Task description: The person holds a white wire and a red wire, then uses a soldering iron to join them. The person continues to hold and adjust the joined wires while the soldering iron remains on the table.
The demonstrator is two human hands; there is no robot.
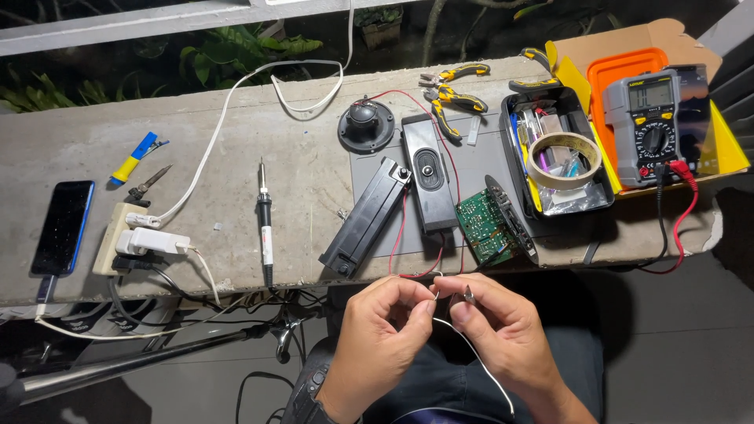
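Head view, nearest you: your left hand (382,334) and right hand (503,330) meet just below the bench's front edge, both pinching one thin white wire (471,353). Your left fingertips grip its bent end; your right thumb and forefinger hold it just beside them, also touching a small metal piece I cannot identify. The wire trails down over your lap.

On the concrete bench (298,180), near the front edge ahead of your hands, a green circuit board (483,224) lies with red wires (400,235) looping off it. Two long black speaker boxes (393,208) lie beside it, one tilted, one pointing away from you. Left of these lies one soldering iron (265,224), then a cream power strip (118,235) with a white plug, and one dark phone (63,226) at the left end.

Farther right, an open black tray (510,157) holds a roll of beige tape (564,159) on top of small tools and a clear packet. Beyond it an open cardboard box (675,39) with an orange panel inside and yellow flaps carries one grey multimeter (646,126), with red and black leads dropping over the front edge.

Toward the back edge: one round black speaker cone (366,124), two yellow-handled pliers (452,90), a white cable (236,94), and a blue-and-yellow tool (135,157) at left.
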